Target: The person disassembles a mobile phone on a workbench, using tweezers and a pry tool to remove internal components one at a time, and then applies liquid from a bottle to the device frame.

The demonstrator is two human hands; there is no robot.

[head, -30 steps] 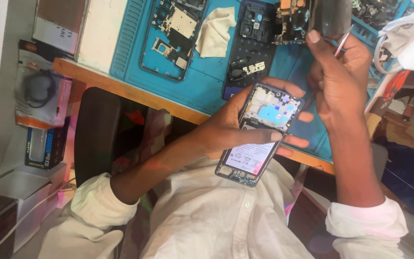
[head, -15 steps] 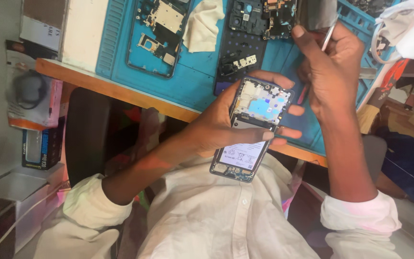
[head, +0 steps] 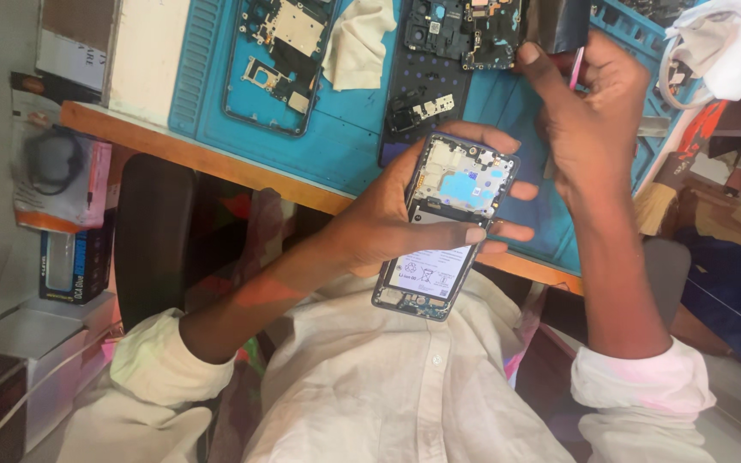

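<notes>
You're gripping the opened phone (head: 448,225) in your left hand (head: 405,214); keep it steady while your right hand (head: 598,116) is pinching the thin tool (head: 575,69) (upper right).

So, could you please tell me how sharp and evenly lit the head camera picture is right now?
Head view: the opened phone in the left hand is fairly sharp under even light, with no strong glare; the right hand looks slightly soft; the boxes at the left edge are blurred; the space under the table edge lies in shadow.
</notes>
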